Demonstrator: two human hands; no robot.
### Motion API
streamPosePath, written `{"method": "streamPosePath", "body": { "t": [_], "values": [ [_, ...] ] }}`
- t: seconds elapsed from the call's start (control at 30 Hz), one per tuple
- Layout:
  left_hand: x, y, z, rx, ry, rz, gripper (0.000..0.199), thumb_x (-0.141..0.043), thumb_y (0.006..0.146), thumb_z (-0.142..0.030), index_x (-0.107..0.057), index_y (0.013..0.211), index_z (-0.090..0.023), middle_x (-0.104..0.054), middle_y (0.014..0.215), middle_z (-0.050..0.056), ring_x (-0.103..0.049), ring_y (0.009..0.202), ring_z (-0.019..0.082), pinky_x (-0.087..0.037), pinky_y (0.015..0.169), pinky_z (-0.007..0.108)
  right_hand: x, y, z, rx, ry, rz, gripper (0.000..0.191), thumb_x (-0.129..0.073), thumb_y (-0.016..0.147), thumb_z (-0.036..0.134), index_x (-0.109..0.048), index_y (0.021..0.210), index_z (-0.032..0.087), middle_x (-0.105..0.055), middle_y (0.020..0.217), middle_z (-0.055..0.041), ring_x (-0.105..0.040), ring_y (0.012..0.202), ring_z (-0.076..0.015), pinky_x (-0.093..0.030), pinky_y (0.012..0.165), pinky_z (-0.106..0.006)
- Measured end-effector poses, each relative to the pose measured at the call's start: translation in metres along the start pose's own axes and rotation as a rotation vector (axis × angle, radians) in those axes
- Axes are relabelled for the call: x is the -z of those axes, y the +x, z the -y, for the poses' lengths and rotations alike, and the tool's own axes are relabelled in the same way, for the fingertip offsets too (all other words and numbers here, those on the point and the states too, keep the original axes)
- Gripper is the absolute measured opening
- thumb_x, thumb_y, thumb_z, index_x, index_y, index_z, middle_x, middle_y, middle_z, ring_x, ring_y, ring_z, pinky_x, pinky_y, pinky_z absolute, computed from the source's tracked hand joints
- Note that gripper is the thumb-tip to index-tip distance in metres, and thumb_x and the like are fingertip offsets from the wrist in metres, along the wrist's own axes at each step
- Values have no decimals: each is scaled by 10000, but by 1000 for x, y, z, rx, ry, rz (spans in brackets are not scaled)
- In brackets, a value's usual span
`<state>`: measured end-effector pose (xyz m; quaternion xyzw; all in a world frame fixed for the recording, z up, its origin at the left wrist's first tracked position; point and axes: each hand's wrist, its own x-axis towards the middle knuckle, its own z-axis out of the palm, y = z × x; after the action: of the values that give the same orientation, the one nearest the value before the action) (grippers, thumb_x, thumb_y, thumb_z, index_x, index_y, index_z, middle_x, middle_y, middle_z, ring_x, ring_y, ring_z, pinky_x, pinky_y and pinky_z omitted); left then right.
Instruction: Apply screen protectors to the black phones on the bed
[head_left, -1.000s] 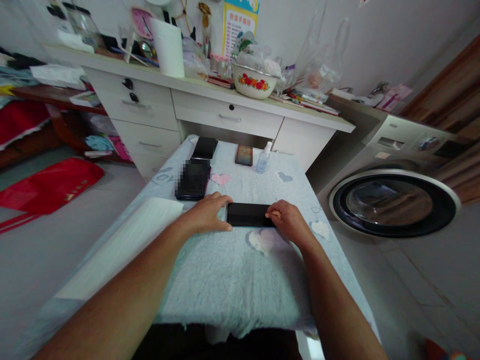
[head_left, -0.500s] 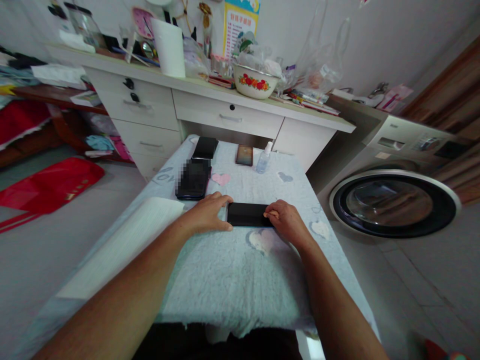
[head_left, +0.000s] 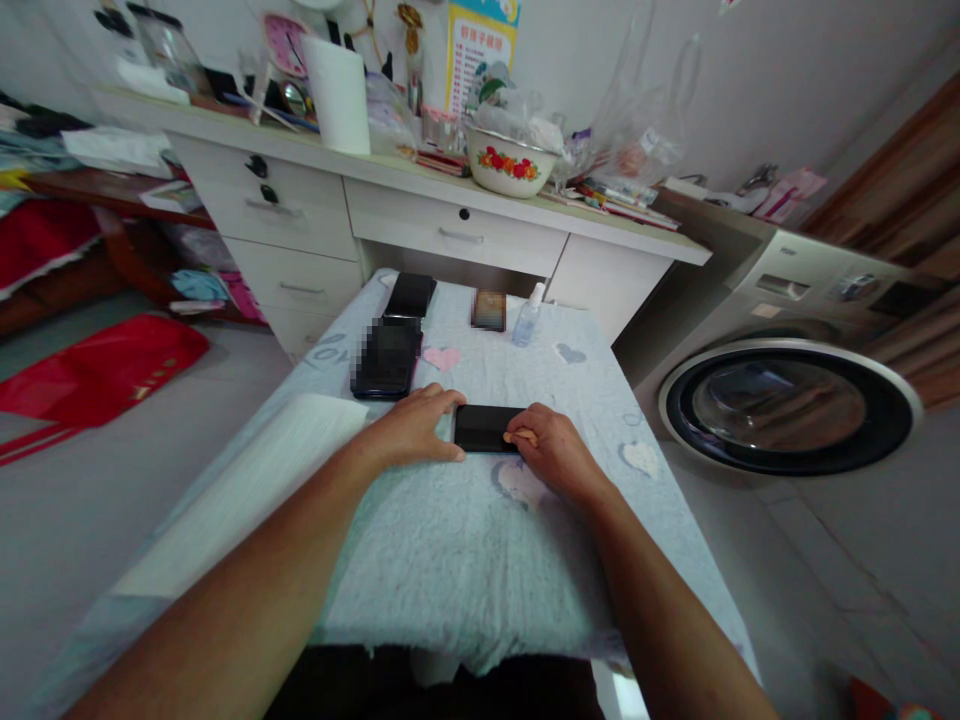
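Observation:
A black smartphone (head_left: 484, 428) lies flat and crosswise on the cloth-covered table. My left hand (head_left: 420, 428) grips its left end, thumb at the near edge and fingers at the far edge. Pinched in my right hand (head_left: 556, 452) is a small orange-tan piece (head_left: 520, 437), perhaps cloth, pressed on the screen; its exact kind is unclear. My right fingers hide the phone's right end. Beyond the left hand, a second dark phone (head_left: 386, 360), partly pixelated, lies near a black flat item (head_left: 410, 296). A clear spray bottle (head_left: 527, 318) stands farther back.
A small brown framed item (head_left: 489, 310) lies beside the bottle. White paper sheeting (head_left: 255, 490) stretches along the table's left side. Behind stands a white desk (head_left: 457, 235) with a flowered bowl (head_left: 512, 165) and paper roll (head_left: 337, 98). At right is a washing machine (head_left: 787, 300).
My right hand has slid left along the phone's screen with the orange-tan piece. The left hand and the phone have stayed in place.

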<state>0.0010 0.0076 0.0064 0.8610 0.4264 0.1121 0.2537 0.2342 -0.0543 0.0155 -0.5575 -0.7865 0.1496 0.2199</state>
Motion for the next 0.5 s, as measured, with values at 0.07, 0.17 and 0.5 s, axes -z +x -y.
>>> {"method": "streamPosePath", "body": {
  "t": [0.07, 0.17, 0.5],
  "values": [
    [0, 0, 0, -4, 3, -2, 688, -719, 601, -448, -512, 1209, -202, -523, 1065, 71, -528, 1002, 238, -413, 860, 321, 0, 0, 0, -5, 2, 1, 107, -586, 839, 147, -683, 857, 190, -602, 859, -28, -569, 788, -131, -399, 724, -237],
    [-1, 0, 0, -3, 6, -4, 693, -724, 598, -443, -513, 1211, -196, -522, 1066, 72, -526, 1005, 239, -410, 866, 322, 0, 1, -2, -11, 3, -5, 112, -580, 839, 145, -682, 852, 189, -599, 857, -28, -566, 780, -130, -397, 718, -235],
    [0, 0, 0, -6, -1, -9, 668, -722, 600, -440, -520, 1194, -210, -526, 1051, 65, -529, 986, 234, -414, 846, 318, 8, 0, -10, -81, -74, -44, 126, -566, 832, 135, -680, 848, 188, -599, 847, -29, -546, 766, -133, -379, 709, -240]
  ]
}}
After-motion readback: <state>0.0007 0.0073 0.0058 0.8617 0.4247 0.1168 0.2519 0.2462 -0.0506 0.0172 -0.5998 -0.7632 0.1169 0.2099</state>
